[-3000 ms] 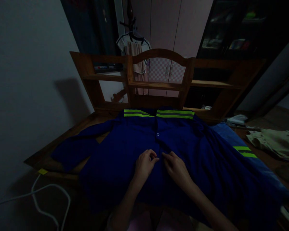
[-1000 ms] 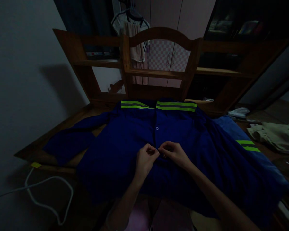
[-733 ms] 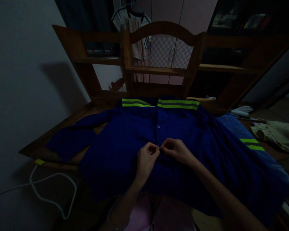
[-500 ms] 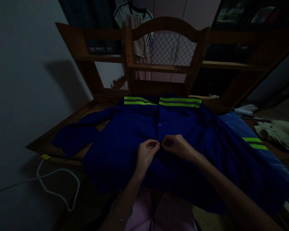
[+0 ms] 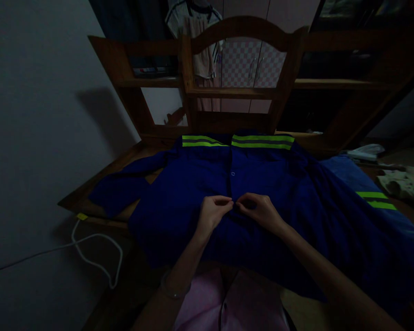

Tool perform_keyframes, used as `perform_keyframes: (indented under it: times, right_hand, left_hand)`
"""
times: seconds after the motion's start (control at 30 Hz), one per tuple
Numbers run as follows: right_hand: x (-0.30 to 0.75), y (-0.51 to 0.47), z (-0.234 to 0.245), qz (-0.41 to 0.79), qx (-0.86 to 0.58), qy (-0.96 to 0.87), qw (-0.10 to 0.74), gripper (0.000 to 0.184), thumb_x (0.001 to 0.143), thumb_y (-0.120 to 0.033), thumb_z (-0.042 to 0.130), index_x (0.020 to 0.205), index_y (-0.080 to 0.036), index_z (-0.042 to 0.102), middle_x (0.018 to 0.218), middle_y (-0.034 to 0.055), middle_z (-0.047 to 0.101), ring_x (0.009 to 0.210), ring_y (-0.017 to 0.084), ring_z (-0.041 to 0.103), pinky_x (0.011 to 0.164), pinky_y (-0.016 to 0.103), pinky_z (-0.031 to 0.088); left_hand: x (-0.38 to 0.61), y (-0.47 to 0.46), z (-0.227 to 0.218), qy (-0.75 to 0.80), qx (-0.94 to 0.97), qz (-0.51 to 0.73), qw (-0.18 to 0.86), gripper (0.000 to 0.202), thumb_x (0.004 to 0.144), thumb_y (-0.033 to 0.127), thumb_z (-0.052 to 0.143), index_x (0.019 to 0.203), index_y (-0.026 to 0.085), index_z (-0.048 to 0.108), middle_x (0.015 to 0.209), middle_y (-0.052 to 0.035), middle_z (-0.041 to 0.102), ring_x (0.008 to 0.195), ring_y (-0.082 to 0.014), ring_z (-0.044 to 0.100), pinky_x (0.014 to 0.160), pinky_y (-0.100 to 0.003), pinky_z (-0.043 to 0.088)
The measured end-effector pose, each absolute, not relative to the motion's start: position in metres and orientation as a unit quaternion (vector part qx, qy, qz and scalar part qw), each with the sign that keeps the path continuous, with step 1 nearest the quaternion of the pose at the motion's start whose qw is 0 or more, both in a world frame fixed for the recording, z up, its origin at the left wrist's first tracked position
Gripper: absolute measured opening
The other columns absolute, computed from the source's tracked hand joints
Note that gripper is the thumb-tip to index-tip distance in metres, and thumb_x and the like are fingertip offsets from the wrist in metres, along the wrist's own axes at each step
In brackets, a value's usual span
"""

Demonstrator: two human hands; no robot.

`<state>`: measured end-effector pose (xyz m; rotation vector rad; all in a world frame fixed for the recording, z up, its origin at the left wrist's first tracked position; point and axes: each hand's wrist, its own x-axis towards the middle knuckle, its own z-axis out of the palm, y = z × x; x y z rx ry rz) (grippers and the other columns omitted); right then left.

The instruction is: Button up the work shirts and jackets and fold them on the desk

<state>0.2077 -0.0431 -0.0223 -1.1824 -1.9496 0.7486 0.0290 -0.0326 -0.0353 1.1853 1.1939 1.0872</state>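
Note:
A dark blue work jacket (image 5: 189,179) with yellow-green reflective bands lies spread on a wooden desk, its front facing up. At the middle of its front edge my left hand (image 5: 214,212) pinches the cloth between thumb and fingertips. Just to the right, my right hand (image 5: 260,209) pinches the other side of the same front opening, and the fingertips of both hands almost meet. What lies right between the fingertips is too small and dark to make out. Above the hands a round button (image 5: 232,174) shows on the front strip.
Behind the jacket rises a wooden shelf frame (image 5: 234,93). A white cable (image 5: 100,235) hangs at the left near the wall. Lighter blue cloth (image 5: 345,170) lies under the right sleeve, with crumpled pale cloth (image 5: 405,184) further right.
The view has shifted slightly, so everything sits a little further right. Both hands stay pinched at the same place on the jacket front, with only small finger movements.

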Motion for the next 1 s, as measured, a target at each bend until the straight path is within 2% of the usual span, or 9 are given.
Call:
perform_keyframes:
  times: [0.23,0.33,0.57,0.8,1.0]
  right_hand:
    - [0.213,-0.039,-0.028,0.398,-0.441,-0.722,0.354,0.024,0.083,-0.039,0.057,0.090,-0.018,0.066,0.083,0.0038,0.070,0.075,0.017,0.066,0.070,0.027,0.051]
    - [0.214,-0.038,-0.029,0.406,-0.438,-0.721,0.352,0.023,0.082,-0.039,0.058,0.089,-0.018,0.065,0.083,0.0037,0.069,0.076,0.017,0.066,0.071,0.027,0.052]
    - [0.209,-0.045,-0.030,0.313,-0.449,-0.747,0.377,0.015,0.082,-0.030,0.058,0.090,-0.020,0.065,0.084,0.0027,0.068,0.074,0.015,0.064,0.067,0.025,0.050]
    - [0.205,-0.046,-0.030,0.238,-0.435,-0.791,0.359,0.011,0.083,-0.022,0.054,0.089,-0.021,0.063,0.088,0.0036,0.064,0.079,0.015,0.060,0.073,0.026,0.047]
    - [0.204,-0.047,-0.032,0.223,-0.431,-0.795,0.363,0.011,0.084,-0.023,0.054,0.090,-0.022,0.063,0.087,0.0035,0.063,0.078,0.015,0.059,0.072,0.026,0.046]
  left_hand:
    - [0.027,-0.035,-0.033,0.507,0.519,0.446,0.523,0.023,0.062,0.029,0.075,0.080,0.014,0.074,0.078,-0.0073,0.073,0.073,-0.0192,0.067,0.063,-0.024,0.050]
    - [0.028,-0.036,-0.034,0.510,0.521,0.444,0.520,0.026,0.064,0.032,0.075,0.083,0.014,0.074,0.080,-0.0084,0.072,0.073,-0.0192,0.067,0.059,-0.023,0.049]
    - [0.028,-0.038,-0.038,0.522,0.481,0.450,0.543,0.032,0.062,0.034,0.077,0.086,0.013,0.074,0.082,-0.0103,0.073,0.070,-0.0189,0.066,0.061,-0.024,0.050]
    - [0.029,-0.039,-0.037,0.524,0.525,0.462,0.486,0.017,0.062,0.025,0.073,0.075,0.015,0.071,0.073,-0.0059,0.071,0.069,-0.0172,0.066,0.059,-0.021,0.046]
    - [0.025,-0.034,-0.039,0.514,0.492,0.464,0.528,0.016,0.056,0.024,0.074,0.068,0.013,0.069,0.063,-0.0031,0.067,0.059,-0.0133,0.061,0.054,-0.020,0.043]
